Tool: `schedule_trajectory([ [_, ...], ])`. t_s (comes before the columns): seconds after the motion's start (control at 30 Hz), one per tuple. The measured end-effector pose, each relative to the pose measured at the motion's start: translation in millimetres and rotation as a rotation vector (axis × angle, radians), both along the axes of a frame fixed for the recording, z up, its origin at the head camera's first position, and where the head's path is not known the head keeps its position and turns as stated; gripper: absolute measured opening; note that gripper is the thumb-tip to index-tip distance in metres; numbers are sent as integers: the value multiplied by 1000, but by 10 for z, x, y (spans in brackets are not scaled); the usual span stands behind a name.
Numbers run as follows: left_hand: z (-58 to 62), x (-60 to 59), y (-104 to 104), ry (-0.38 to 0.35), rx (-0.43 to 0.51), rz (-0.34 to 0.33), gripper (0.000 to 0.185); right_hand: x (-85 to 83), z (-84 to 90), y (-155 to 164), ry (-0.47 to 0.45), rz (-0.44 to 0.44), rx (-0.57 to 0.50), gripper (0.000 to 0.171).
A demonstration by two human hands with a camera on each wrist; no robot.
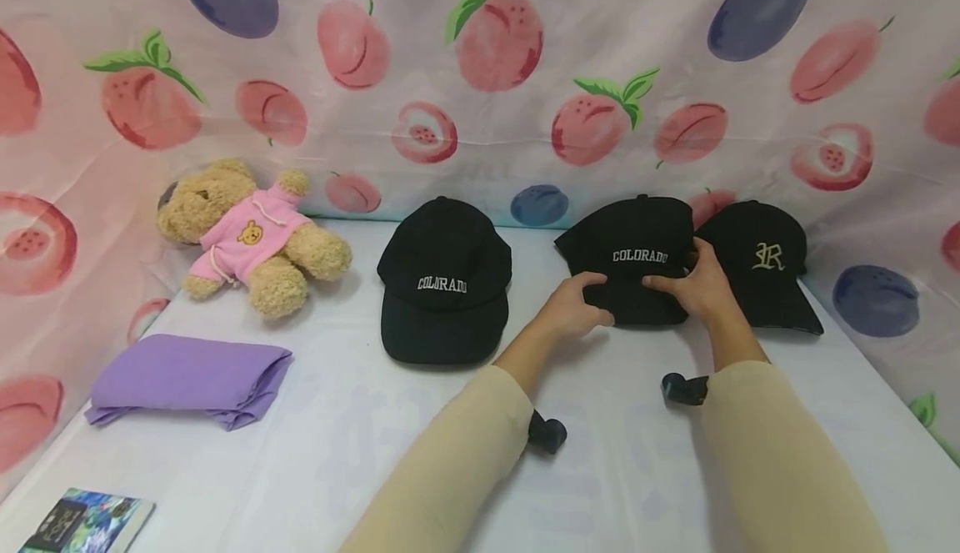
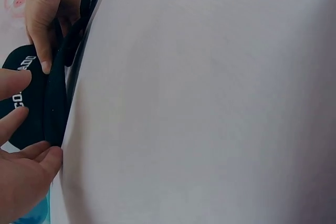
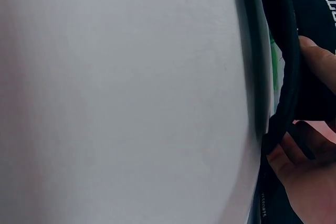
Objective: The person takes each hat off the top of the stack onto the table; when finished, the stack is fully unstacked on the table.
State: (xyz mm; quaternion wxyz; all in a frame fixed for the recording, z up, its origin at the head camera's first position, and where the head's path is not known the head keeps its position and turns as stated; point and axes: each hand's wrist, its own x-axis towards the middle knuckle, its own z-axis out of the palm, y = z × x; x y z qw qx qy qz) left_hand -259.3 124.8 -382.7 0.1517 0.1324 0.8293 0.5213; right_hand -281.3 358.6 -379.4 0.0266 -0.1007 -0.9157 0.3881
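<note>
Near the table's [image 1: 645, 470] far edge, right of centre, the middle Colorado cap [image 1: 633, 269] rests beside the R cap [image 1: 761, 265]. Left hand [image 1: 573, 309] and right hand [image 1: 693, 286] each pinch its brim; the grip seems best kept even on both sides.

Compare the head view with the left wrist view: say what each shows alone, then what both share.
Only the head view shows the teddy bear, the purple cloth, the left Colorado cap, the R cap, the booklet and the fruit-print backdrop.

Only the left wrist view shows the brim edge side-on against a wide stretch of the table.

Both show the left hand and right hand gripping the middle Colorado cap by its brim.
</note>
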Motion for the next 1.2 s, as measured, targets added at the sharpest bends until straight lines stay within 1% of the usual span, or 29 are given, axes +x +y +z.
schedule_trajectory([
  [0.17, 32, 45, -58, 3, -10, -36, 53, -13, 15, 1, -1, 11, 0, 115],
  [0.27, 58, 70, -109, 12, 2, -59, 49, -21, 29, 8, -2, 21, -2, 114],
  [0.43, 109, 118, -201, -17, 28, -74, 44, -37, 66, 53, 3, 16, 25, 114],
  [0.6, 80, 146, -300, -48, 33, -84, 42, -42, 60, 112, 9, 19, 47, 113],
  [0.7, 58, 175, -367, -65, 50, -78, 41, -31, 47, 135, 10, 27, 50, 112],
  [0.83, 64, 204, -459, -52, 66, -65, 39, -37, 39, 121, 12, 38, 50, 112],
  [1.07, 69, 231, -558, -4, 58, -119, 39, -46, 0, 104, 33, 39, 57, 109],
  [1.2, 101, 247, -608, -6, 74, -123, 40, -46, -27, 102, 62, 52, 70, 107],
])
